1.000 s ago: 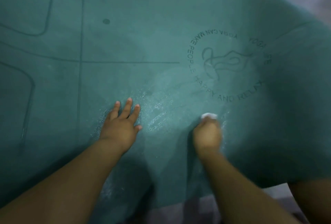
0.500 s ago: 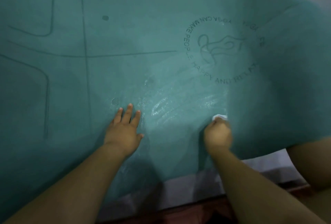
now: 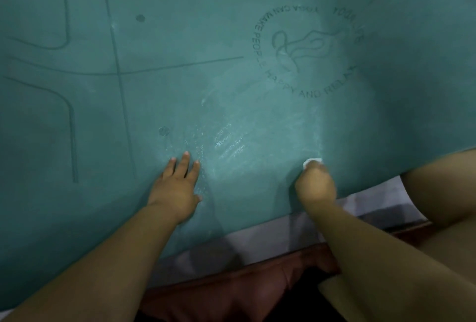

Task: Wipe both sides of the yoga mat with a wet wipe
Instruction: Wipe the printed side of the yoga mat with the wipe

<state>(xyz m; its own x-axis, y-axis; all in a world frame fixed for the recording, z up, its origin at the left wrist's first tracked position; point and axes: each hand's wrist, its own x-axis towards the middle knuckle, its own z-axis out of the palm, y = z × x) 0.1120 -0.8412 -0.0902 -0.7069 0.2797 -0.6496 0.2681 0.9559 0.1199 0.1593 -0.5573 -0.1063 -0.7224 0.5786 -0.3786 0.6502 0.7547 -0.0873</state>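
Overhead, teal yoga mat (image 3: 180, 38) fills most of frame, near edge running across lower half. Left hand (image 3: 176, 187) lies flat on mat at lower centre, fingers straight and slightly apart. Right hand (image 3: 315, 186) at lower right, fingers curled round white wet wipe (image 3: 313, 162), wipe pressed on mat. Shiny wet streaks (image 3: 231, 141) between hands. Round logo (image 3: 306, 51) at upper right, partly readable: "MAKE PEOPLE HAPPY AND RELAX". Dark guide lines (image 3: 118, 71) at left. Pale surface (image 3: 257, 244) below mat edge.
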